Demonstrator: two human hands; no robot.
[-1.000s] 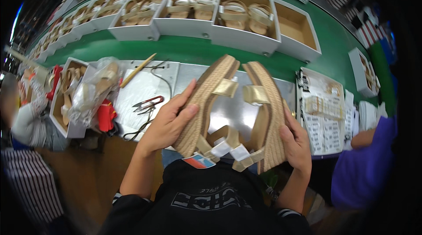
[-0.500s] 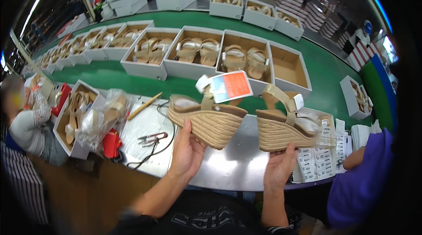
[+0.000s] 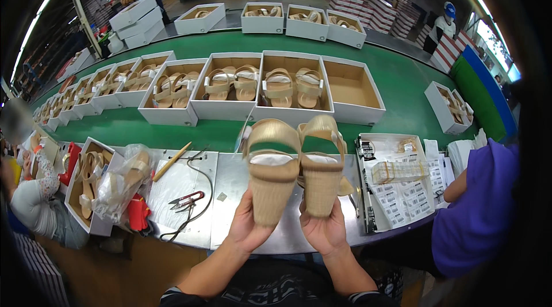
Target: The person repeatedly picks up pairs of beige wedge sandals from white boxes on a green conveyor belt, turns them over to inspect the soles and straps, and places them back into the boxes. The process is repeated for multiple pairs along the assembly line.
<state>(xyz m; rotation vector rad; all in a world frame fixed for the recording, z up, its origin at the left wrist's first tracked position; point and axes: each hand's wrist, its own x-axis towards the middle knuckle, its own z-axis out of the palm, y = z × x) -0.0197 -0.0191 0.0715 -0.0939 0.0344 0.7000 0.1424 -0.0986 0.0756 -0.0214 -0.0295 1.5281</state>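
Note:
My left hand (image 3: 249, 223) grips a beige wedge sandal (image 3: 269, 195) by its woven heel. A matching wedge sandal (image 3: 320, 186) stands in my right hand (image 3: 325, 227), also held low on the wedge. The two shoes are side by side, heel backs facing me, over the metal worktable (image 3: 230, 186). Their gold straps rise at the top, and the edge of a hang tag (image 3: 244, 134) shows beside the left one. Beyond them an open shoebox (image 3: 353, 91) holds nothing, next to a shoebox (image 3: 296, 112) with a pair of sandals inside.
A green conveyor (image 3: 402, 91) carries several boxes of sandals. On the table's left lie thread snippers (image 3: 187, 199), a wooden stick (image 3: 172, 160) and a plastic-wrapped sandal (image 3: 129, 177). A tray of label sheets (image 3: 397, 192) is at right, beside a person in purple (image 3: 480, 203).
Both sandals have turned from side-on to heels facing me and come together. My right hand has moved left toward my left hand. The whole view has shifted slightly.

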